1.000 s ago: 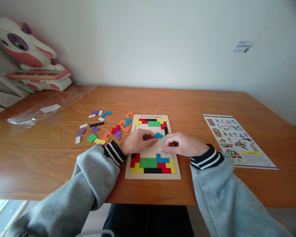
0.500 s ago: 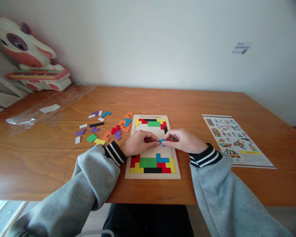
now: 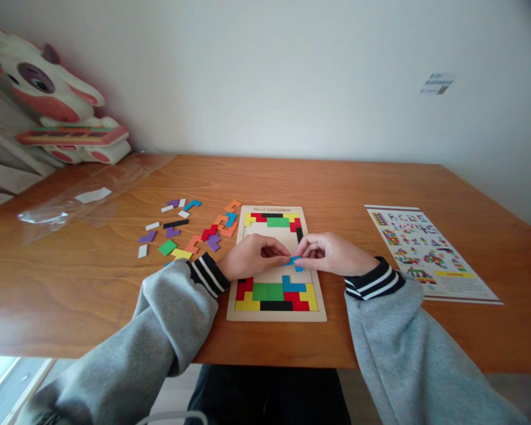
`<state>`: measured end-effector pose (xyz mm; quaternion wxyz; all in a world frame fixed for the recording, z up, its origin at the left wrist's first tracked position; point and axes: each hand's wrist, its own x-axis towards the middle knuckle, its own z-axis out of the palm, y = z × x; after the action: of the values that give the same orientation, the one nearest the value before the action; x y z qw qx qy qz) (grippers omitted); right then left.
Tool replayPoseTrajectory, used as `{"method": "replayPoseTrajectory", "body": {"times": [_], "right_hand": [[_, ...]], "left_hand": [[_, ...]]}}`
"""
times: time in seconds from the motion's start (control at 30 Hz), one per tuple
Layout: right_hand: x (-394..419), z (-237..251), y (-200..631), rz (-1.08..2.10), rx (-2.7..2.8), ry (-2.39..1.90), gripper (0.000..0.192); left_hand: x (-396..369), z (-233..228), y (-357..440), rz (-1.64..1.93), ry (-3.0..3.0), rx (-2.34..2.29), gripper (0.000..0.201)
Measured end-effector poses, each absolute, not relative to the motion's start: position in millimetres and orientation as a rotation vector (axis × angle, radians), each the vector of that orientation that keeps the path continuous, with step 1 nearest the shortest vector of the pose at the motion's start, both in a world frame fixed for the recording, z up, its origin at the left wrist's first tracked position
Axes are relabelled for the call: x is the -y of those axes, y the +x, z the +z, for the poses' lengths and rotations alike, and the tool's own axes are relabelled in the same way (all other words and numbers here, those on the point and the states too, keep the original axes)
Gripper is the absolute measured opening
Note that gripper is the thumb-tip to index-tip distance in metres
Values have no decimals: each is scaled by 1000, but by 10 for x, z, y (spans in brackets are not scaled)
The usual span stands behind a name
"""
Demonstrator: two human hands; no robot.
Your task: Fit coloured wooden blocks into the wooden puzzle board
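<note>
A small blue puzzle piece [image 3: 291,261] is held between my two hands, over the middle of the wooden puzzle board [image 3: 276,317]. My left hand [image 3: 256,257] pinches its left end with thumb and forefinger. From the other side, my right hand [image 3: 330,254] grips it the same way. Fingers cover part of its outline. Below them an L-shaped blue piece [image 3: 294,286] lies in the board, touching green, red and yellow pieces along the near end. Red, black, green and yellow pieces also line the far end.
Loose coloured pieces [image 3: 168,247] lie scattered left of the board. A printed pattern sheet [image 3: 431,254] rests on the right of the table. At the back left are a clear plastic bag [image 3: 48,217] and a cow-shaped toy keyboard [image 3: 75,136].
The blue piece has turned slightly and sits a little lower, with more of it showing beneath my right fingers. Both hands keep their pinch, and the view has shifted slightly.
</note>
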<state>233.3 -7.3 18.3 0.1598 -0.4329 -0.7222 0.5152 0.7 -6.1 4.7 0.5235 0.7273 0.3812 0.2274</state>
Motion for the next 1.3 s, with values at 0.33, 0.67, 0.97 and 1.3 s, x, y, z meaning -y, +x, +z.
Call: {"method": "replayPoseTrajectory", "body": {"times": [0.33,0.67,0.97,1.3], "right_hand": [[50,140,2288,1429,1965,-1174,41],[25,90,2274,1367,1953,-1164,38],[31,90,2269,1304,1868,-1082,34],[32,81,2233,1280,1807,-1097,36]], "left_hand": [[72,30,26,559,1678,-908,27],[74,54,27,576,1685,-924,27],[88,83,34,626,1646,-903,33],[67,69,50,726,1623,-951,46]]}}
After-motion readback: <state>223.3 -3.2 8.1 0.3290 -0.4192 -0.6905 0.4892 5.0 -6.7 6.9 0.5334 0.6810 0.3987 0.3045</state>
